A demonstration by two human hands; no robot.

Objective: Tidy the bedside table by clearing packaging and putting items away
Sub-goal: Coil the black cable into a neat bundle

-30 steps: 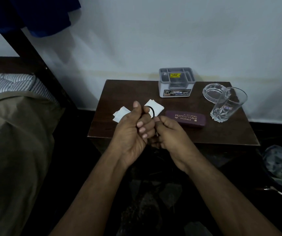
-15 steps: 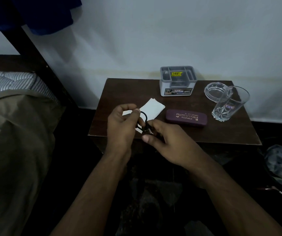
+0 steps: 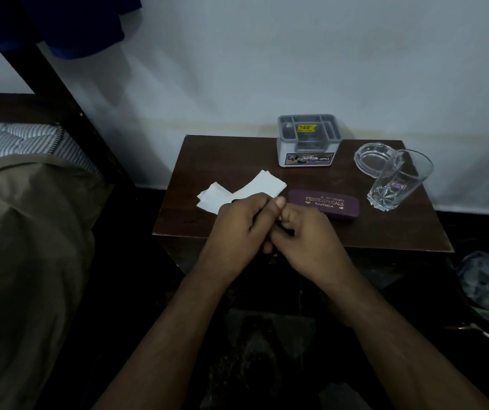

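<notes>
Right now both hands are meeting over the near edge of the tabletop (image 3: 237, 152), fingers curled in toward each other. The left hand (image 3: 238, 221) and the right hand (image 3: 305, 232) are touching at the fingertips and seem to be working on something small between them, but whatever it is is sitting buried inside the fingers; I cannot tell what it is or which hand is actually gripping it.

Just beyond the left hand's knuckles, the white paper pieces (image 3: 255, 187) are lying loose on the wood, partly covered by that hand. Just past the right hand's fingertips the purple spectacle case (image 3: 324, 204) is resting flat. Farther off, the grey organiser box (image 3: 308, 142) is standing near the wall, with the glass ashtray (image 3: 373, 158) and drinking glass (image 3: 399, 180) off to the right.

As a judgement, the step in hand is dealing with a small item before stowing it; next, a free hand is needed for gathering the papers.

The dim light is hiding the organiser's compartments.
</notes>
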